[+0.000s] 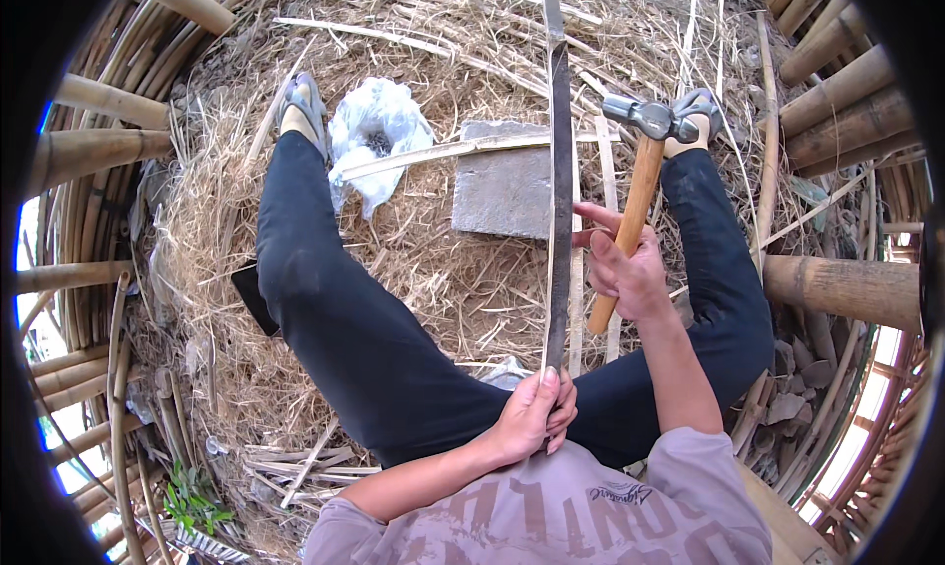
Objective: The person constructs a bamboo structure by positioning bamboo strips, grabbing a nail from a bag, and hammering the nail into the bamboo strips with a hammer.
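Note:
My left hand (533, 415) grips the near end of a long dark metal blade (561, 181) that runs away from me over a flat grey stone slab (502, 193). My right hand (622, 266) is shut on the wooden handle of a hammer (650, 122), its steel head raised just right of the blade. A thin pale bamboo strip (463, 150) lies across the slab under the blade. I sit with both legs in dark trousers spread to either side of the slab.
Straw and bamboo shavings (413, 260) cover the ground. A crumpled white plastic bag (374, 132) lies left of the slab. Thick bamboo poles (837, 284) ring the spot on both sides. A small dark flat object (254, 294) sits by my left leg.

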Demonstrator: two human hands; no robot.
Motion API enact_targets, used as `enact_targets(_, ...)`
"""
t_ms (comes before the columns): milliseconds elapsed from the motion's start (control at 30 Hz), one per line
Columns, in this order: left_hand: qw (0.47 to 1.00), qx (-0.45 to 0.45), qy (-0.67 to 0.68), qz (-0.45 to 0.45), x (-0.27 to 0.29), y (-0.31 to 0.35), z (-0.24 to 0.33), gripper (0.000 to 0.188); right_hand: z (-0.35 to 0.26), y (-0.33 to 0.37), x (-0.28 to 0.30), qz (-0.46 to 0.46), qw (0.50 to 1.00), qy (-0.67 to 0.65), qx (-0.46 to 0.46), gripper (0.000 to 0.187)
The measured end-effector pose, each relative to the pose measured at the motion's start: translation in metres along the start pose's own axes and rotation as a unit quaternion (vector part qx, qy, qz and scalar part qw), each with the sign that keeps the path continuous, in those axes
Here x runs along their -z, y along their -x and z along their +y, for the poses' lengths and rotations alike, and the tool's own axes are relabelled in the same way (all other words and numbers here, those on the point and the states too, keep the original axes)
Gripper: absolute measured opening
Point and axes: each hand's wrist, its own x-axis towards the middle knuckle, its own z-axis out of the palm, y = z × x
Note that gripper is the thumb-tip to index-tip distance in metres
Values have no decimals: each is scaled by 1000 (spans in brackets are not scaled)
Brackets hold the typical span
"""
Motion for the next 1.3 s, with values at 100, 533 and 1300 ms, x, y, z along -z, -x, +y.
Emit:
enact_targets(100, 1000, 11, -8, 2, -1, -2, 0, 48, -1, 1, 2, 10, 1000, -12, -3, 59)
enact_targets(533, 676, -492, -454, 308, 57, 41, 139, 31, -10, 3, 38, 214, 970, 114, 31, 48)
enact_targets(1300, 302, 73, -579, 754, 302, 111, 223, 92, -11, -19, 57, 256, 962, 98, 18, 38)
